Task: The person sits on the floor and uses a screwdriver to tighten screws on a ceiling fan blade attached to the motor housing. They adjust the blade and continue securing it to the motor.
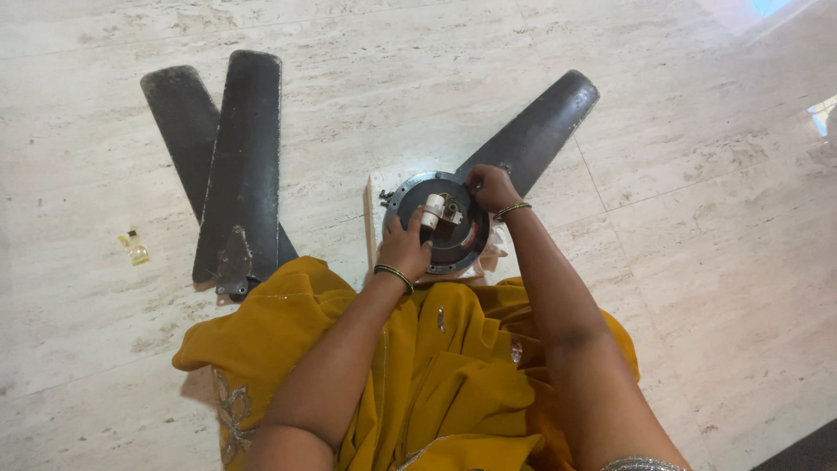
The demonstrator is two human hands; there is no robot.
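I have just the one view, from the camera on the person's head, looking steeply down over the lap at the pale stone floor [663, 288]; it sits close, both forearms entering from the bottom edge toward frame centre

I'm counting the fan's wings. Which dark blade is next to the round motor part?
The blade pointing up-right, reaching the round motor part by the right hand. The other two blades lie crossed, off to the left.
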